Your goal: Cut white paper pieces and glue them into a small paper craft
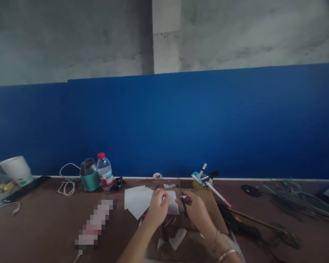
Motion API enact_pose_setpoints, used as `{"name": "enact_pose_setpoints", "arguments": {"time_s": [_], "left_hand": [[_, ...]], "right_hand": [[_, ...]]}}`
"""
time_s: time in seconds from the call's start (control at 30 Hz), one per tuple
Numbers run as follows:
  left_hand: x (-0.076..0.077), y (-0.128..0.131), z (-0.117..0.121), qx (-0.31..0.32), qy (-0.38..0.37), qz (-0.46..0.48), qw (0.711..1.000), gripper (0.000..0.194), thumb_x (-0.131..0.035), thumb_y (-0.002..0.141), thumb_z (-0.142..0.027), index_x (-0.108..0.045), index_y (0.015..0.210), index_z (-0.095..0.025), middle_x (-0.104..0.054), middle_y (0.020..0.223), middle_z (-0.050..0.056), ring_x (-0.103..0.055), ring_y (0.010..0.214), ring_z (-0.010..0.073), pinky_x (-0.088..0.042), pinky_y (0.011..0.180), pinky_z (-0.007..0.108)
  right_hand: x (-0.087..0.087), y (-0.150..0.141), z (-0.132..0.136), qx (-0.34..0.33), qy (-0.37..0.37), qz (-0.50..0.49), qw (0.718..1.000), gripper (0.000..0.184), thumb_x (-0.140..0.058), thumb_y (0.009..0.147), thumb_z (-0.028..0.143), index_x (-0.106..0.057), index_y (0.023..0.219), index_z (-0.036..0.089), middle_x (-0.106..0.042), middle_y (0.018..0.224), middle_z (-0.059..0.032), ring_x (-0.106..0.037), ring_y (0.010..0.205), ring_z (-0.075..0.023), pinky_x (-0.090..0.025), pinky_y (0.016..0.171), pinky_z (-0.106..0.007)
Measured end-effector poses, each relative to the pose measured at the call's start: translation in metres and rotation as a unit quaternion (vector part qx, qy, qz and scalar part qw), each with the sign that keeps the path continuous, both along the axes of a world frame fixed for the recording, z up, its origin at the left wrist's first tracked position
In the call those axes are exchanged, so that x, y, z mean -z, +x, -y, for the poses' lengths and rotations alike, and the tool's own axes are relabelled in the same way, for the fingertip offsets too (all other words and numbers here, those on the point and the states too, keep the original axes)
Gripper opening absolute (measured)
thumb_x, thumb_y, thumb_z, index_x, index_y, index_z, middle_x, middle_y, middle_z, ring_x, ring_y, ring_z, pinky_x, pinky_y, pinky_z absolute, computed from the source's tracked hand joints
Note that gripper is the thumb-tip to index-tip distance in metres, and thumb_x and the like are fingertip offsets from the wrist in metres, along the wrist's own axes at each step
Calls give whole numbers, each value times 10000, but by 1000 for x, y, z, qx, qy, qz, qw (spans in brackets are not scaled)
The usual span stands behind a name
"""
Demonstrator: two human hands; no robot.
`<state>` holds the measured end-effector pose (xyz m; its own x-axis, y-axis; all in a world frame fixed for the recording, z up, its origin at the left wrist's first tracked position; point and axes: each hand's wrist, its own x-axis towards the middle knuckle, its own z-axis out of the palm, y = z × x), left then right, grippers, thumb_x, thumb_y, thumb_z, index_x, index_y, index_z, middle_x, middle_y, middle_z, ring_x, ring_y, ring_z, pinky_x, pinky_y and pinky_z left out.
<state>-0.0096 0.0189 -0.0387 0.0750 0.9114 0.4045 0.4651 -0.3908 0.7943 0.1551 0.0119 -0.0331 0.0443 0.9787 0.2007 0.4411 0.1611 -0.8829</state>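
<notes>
My left hand is closed, its fingers curled at the edge of a small white paper piece. Whether it grips the paper or something else is hidden. My right hand is closed around a slim dark tool, just right of that paper; blur keeps its kind unclear. Both hands are over a brown board. White sheets overlap to the left of my left hand. Torn or cut paper scraps lie on the board below the hands.
Behind my right hand stands a yellow-green pen holder with several pens. At the left are a red-capped bottle, a teal container, a white cable and a white cup. A mouse lies right. A blue partition closes off the back.
</notes>
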Motion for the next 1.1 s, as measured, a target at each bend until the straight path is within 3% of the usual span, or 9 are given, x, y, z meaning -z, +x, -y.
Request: {"name": "enact_pose_setpoints", "arguments": {"time_s": [0.13,0.3,0.43,0.63,0.8,0.97,1.1], "left_hand": [[3,8,2,-5,-17,64,998,227,-448,856,-355,-527,701,-209,-553,767,42,-534,777,226,-415,727,330],[-2,18,14,45,-39,98,993,306,-448,871,-429,-494,658,-214,-541,735,30,-525,733,206,-403,677,289],[-5,22,15,58,-51,114,991,311,-478,848,-434,-505,632,-212,-538,720,27,-527,726,206,-404,658,281],[-8,15,11,62,-102,142,983,176,-507,791,-337,-563,693,-201,-566,747,28,-543,764,215,-408,698,299],[-15,11,12,95,-95,137,981,162,-567,739,-286,-561,607,-192,-576,718,23,-536,743,194,-388,686,275],[-17,13,14,27,-164,278,946,207,-580,759,-358,-559,640,-190,-507,592,-26,-475,606,145,-367,600,246],[-22,16,17,-31,-163,363,917,210,-636,725,-376,-583,664,-182,-586,650,-2,-516,630,145,-378,583,230]], "right_hand": [[-6,-15,5,-29,-15,-226,973,316,-725,589,344,-638,830,160,-568,530,33,-492,496,-136,-364,474,-231],[-16,-24,12,3,-57,-318,947,295,-721,536,283,-598,776,166,-527,453,64,-434,419,-94,-325,417,-196],[-22,-24,16,20,-50,-330,942,254,-692,523,266,-585,734,174,-511,455,69,-451,421,-98,-328,404,-192],[-19,-21,12,-38,-23,-297,954,248,-730,543,267,-600,731,169,-550,506,56,-467,442,-97,-363,433,-206],[-17,-16,8,-51,-18,-294,954,293,-768,558,305,-594,749,165,-545,502,59,-477,450,-93,-367,447,-199],[-14,-20,12,-61,-62,-303,949,378,-758,630,369,-560,901,196,-599,572,36,-551,516,-131,-354,417,-178],[0,-31,15,-84,-81,-285,951,368,-763,649,363,-577,920,197,-560,580,56,-520,507,-110,-355,428,-174]]}}
